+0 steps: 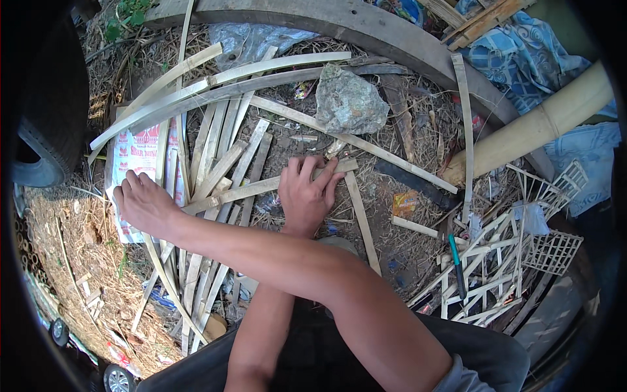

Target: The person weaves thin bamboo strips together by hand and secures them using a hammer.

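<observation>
My arms are crossed, the right forearm passing over the left. My left hand [305,196] is closed on a flat bamboo strip [251,188], fingers bent over it near its right end. That strip lies slantwise across a fan of other split bamboo strips [212,140]. My right hand [149,204] reaches out to the far left, over a white and red printed sack [134,160]. Its fingers are curled inward, and what they grip, if anything, is hidden. Another strip [363,222] slants down from beside my left hand.
A large grey stone [351,101] sits on long strips beyond my hands. To the right are a thick bamboo pole [535,138], a heap of thin sticks with a lattice piece [553,253], and a green-and-black pen-like tool [457,264]. A tyre [52,111] stands at left.
</observation>
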A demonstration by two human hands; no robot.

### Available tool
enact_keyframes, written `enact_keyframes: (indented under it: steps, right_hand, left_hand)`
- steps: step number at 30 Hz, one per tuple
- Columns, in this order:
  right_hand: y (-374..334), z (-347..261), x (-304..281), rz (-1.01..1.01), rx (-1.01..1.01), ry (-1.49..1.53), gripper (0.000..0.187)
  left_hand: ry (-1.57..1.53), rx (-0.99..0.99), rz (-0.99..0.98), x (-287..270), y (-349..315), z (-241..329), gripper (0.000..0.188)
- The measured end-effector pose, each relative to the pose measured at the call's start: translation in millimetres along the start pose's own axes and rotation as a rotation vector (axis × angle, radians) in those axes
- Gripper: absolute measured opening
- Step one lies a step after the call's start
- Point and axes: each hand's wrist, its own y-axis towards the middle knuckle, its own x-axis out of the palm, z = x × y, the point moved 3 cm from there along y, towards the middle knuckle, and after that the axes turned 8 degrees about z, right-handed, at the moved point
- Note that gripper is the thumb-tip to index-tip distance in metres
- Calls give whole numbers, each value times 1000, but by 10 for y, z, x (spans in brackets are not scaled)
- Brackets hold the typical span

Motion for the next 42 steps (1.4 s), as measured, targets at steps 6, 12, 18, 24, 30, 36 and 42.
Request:
enact_keyframes:
  steps: [6,12,18,24,30,36,42]
  right_hand:
    - [-1227,90,-1938,-250,-182,334,14]
    - [-2044,1512,-3313,-168,795,246,13]
    - [-2326,1989,-2820,-43,1035,348,14]
    - [-2398,2059,-2695,189,1122,408,13]
    - [-2619,1949,-2529,532,1091,328,11]
    - [-2666,1936,-2325,648,1002,373,9]
    - [-2531,1912,-2389,566,951,274,10]
  left_hand:
    - [49,-18,-6,-202,29,-98,26]
    - [-40,-15,13,-74,131,90,28]
    - [12,-60,-11,-69,50,64,26]
    - [15,-36,39,-66,39,57,26]
    - [18,-45,25,-33,22,84,25]
    - [1,-13,68,-23,10,50,23]
    - [11,-19,60,-31,12,56,25]
